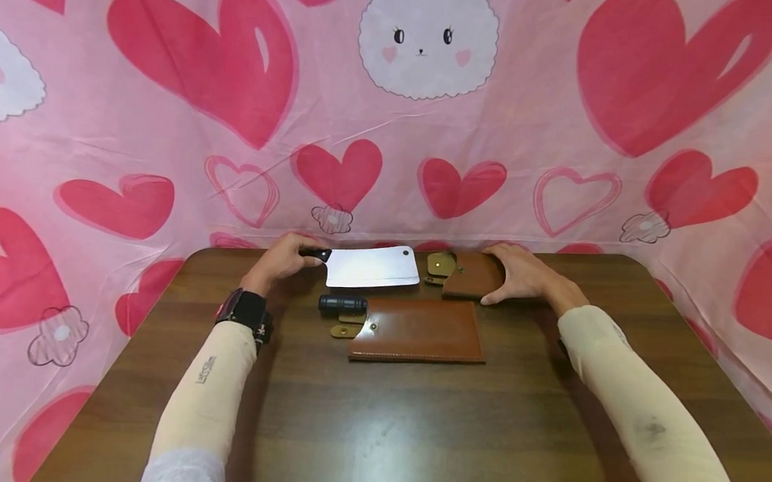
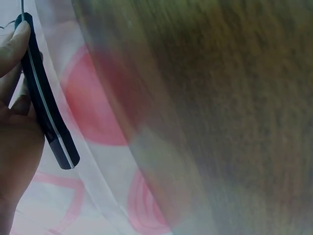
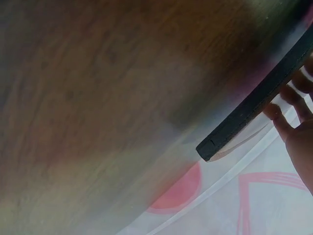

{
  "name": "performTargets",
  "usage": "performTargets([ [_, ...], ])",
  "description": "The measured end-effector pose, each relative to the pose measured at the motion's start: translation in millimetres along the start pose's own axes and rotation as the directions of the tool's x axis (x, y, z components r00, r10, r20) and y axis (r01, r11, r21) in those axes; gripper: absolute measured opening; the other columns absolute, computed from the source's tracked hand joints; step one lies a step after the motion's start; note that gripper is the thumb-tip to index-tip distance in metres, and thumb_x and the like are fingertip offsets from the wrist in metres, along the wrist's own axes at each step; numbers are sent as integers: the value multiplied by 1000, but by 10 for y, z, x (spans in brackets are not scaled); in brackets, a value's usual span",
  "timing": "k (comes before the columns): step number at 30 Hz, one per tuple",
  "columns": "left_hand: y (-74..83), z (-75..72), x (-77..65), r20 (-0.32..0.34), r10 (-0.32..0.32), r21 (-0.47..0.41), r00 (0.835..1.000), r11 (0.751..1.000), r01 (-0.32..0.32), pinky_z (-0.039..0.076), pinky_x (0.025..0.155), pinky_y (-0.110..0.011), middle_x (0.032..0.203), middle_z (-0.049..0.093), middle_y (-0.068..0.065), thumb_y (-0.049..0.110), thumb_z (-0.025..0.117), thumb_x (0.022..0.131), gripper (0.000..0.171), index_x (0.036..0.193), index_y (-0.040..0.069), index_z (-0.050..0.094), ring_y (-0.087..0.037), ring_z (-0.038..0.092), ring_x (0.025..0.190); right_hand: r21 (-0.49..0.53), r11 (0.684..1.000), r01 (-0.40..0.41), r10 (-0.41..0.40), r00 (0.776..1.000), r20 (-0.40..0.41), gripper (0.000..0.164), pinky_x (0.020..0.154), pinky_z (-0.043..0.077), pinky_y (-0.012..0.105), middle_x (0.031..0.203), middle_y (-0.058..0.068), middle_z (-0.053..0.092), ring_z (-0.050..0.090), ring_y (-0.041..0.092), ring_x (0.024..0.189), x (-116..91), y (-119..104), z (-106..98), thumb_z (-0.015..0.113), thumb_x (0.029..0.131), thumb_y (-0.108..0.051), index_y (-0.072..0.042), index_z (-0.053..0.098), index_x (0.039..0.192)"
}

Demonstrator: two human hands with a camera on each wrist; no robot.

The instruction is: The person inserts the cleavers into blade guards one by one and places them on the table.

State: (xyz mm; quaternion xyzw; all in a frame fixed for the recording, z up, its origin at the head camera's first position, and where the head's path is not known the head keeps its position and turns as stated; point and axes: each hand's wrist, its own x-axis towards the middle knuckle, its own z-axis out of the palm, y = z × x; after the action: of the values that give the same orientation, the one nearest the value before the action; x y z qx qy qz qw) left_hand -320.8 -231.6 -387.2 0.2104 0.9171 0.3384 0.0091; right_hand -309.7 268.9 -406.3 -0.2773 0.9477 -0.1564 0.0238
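At the back left of the table, my left hand grips the black handle of a cleaver. Its broad, bright blade points right, a hole in the far corner. The left wrist view shows the thumb on the handle. At the back right, my right hand holds a small brown leather sheath by its right end, thumb at the near edge and fingers at the far one. In the right wrist view, fingertips touch the sheath's dark edge. The sheath's olive snap straps face the cleaver.
Nearer me lies a larger brown leather sheath with a snap strap. A black ridged cylinder is at its upper left corner; whether they are joined, I cannot tell. A pink heart-print cloth hangs behind the wooden table.
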Motion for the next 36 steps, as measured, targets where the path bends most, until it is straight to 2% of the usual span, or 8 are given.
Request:
performTargets([
  [10,62,0,-16,-17,13,23,1000,1000,-12,46,95,-47,108,73,-11,3,77,88,27,116,5,77,-28,59,100,15,1000,-24,24,1000,16,113,113,25,62,151,24,40,32,45,140,-21,-91,-39,89,66,-59,2,41,149],
  [14,92,-4,-1,-17,35,43,999,999,-34,47,94,-45,109,74,-9,5,78,88,29,117,9,77,-27,60,101,-1,1000,7,-7,1000,1,114,113,26,61,150,25,42,34,45,140,4,-133,-64,88,66,-60,4,42,147],
  [18,125,0,17,-16,51,40,999,998,-51,48,95,-45,111,74,-10,4,78,87,30,117,7,77,-27,62,105,-24,999,39,-39,999,-11,114,113,27,60,149,25,44,36,44,139,35,-196,-77,88,65,-62,5,44,146],
  [30,160,14,38,-9,52,-10,999,999,-52,46,100,-46,117,73,-10,2,80,86,30,115,7,78,-27,61,113,-4,998,68,-68,998,1,117,111,31,60,151,19,41,37,39,138,61,-340,-81,86,64,-66,0,42,150],
  [36,157,23,22,-5,48,-2,999,999,-48,48,97,-47,118,72,-10,4,80,86,29,115,7,78,-27,61,108,-7,996,86,-86,996,-2,115,111,30,60,151,19,41,37,38,139,59,-374,-71,86,65,-66,-2,42,150],
])
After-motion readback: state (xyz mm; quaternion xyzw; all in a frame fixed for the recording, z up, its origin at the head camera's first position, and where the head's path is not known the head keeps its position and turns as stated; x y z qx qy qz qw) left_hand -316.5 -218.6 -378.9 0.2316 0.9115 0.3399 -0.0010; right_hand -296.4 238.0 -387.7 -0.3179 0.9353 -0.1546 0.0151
